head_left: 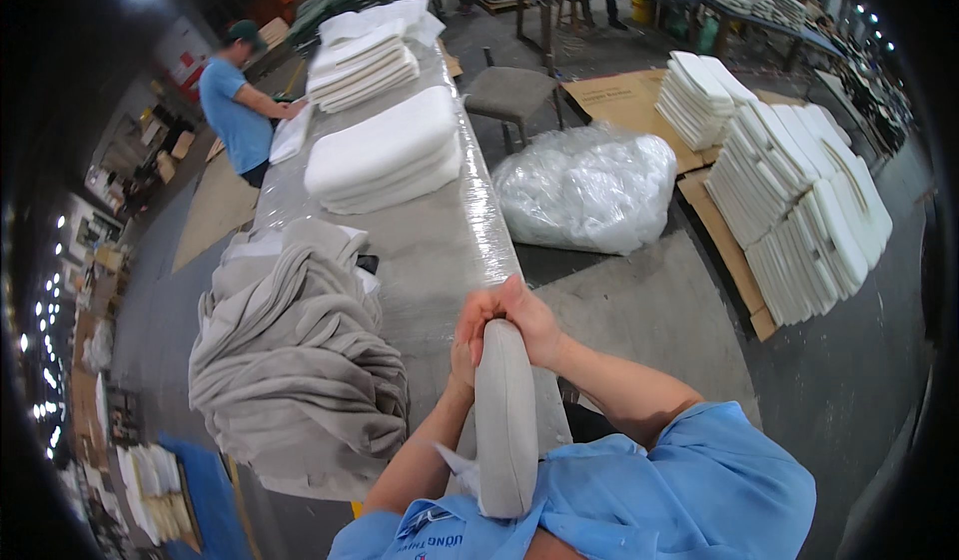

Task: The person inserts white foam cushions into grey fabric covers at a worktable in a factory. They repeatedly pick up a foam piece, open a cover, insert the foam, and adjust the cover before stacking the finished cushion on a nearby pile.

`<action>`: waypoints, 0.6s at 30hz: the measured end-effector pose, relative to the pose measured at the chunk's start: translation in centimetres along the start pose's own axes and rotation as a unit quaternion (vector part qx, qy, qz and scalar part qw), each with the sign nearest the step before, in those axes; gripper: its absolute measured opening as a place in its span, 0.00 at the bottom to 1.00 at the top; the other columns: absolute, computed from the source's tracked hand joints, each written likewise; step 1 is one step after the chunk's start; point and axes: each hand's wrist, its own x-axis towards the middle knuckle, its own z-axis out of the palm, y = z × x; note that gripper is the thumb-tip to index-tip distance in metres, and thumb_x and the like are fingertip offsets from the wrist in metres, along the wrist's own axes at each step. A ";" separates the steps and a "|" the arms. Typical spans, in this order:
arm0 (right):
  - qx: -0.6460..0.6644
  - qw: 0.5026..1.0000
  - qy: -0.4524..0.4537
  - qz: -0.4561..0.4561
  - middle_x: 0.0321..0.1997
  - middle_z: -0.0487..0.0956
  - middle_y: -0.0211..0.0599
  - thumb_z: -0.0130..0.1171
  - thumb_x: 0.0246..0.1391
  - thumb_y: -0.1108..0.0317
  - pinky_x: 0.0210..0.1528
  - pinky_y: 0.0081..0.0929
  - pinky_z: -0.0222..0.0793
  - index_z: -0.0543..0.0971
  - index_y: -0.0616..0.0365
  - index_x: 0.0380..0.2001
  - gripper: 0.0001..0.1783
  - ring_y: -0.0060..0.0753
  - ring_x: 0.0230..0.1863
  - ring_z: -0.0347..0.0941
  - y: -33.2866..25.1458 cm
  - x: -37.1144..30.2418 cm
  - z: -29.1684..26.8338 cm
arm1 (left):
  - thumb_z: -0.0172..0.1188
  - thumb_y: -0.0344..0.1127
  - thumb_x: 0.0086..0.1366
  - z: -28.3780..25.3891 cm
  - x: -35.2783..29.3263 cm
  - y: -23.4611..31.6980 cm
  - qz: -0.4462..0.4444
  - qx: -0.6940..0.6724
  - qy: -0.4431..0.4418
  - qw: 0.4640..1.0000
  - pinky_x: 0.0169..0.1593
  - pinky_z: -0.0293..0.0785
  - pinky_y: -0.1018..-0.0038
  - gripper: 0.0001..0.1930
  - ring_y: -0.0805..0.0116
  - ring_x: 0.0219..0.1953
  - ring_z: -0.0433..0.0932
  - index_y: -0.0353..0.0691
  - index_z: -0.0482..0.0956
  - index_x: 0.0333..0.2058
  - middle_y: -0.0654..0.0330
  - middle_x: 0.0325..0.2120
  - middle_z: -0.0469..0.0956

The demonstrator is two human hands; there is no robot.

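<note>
A grey fabric-covered cushion (507, 425) stands on edge against my chest, its narrow side toward me. Both hands meet at its far end. My left hand (468, 338) is closed on the left side of that end, partly hidden by the cushion. From the right, my right hand (530, 322) wraps over the same end with its fingers bent. A scrap of white material shows beside the cushion near my shirt. To the left of my hands lies a heaped pile of grey fabric covers (300, 345) on the plastic-wrapped table (425, 250).
White padding sheets (385, 145) are stacked farther along the table, where a person in blue (235, 110) works on the left. On the right are a chair (514, 95), a clear plastic bag of white filling (589, 185) and tall stacks of white foam pads (799, 200) on cardboard.
</note>
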 end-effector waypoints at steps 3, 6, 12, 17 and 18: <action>0.012 0.999 0.035 0.027 0.25 0.79 0.36 0.27 0.69 0.22 0.35 0.24 0.70 0.82 0.65 0.29 0.54 0.27 0.29 0.76 1.9 -0.8 -0.6 | 0.63 0.50 0.71 -0.1 -0.3 -2.2 0.008 0.000 -0.013 1.000 0.60 0.74 0.70 0.25 0.68 0.54 0.78 0.36 0.78 0.55 0.59 0.52 0.80; -0.009 0.998 0.060 0.007 0.26 0.80 0.36 0.27 0.71 0.24 0.36 0.24 0.69 0.82 0.65 0.29 0.53 0.27 0.30 0.76 4.0 -0.6 -0.8 | 0.65 0.53 0.69 -2.2 0.0 -5.3 0.030 0.032 -0.023 0.999 0.59 0.74 0.69 0.25 0.69 0.52 0.78 0.37 0.79 0.52 0.60 0.49 0.81; 0.001 0.996 0.088 0.028 0.27 0.80 0.35 0.29 0.75 0.31 0.35 0.25 0.68 0.81 0.65 0.29 0.48 0.25 0.29 0.73 6.6 -0.8 -0.4 | 0.64 0.51 0.69 -3.7 -2.0 -8.2 0.012 -0.012 0.004 1.000 0.56 0.77 0.68 0.20 0.68 0.48 0.80 0.41 0.81 0.48 0.59 0.43 0.82; -0.005 0.987 0.159 0.035 0.26 0.77 0.34 0.32 0.76 0.35 0.35 0.26 0.67 0.80 0.63 0.28 0.43 0.24 0.29 0.70 10.9 -3.1 -2.1 | 0.56 0.43 0.74 0.5 -1.3 -5.0 -0.012 -0.022 -0.001 1.000 0.54 0.78 0.66 0.13 0.65 0.44 0.80 0.40 0.82 0.46 0.55 0.40 0.83; -0.012 0.988 0.150 0.047 0.25 0.77 0.33 0.32 0.76 0.36 0.36 0.27 0.67 0.80 0.63 0.28 0.43 0.24 0.29 0.70 11.4 -2.9 -1.8 | 0.56 0.44 0.74 -1.1 -2.1 -7.4 -0.017 -0.037 0.008 0.999 0.53 0.78 0.66 0.15 0.65 0.44 0.80 0.40 0.82 0.47 0.56 0.40 0.83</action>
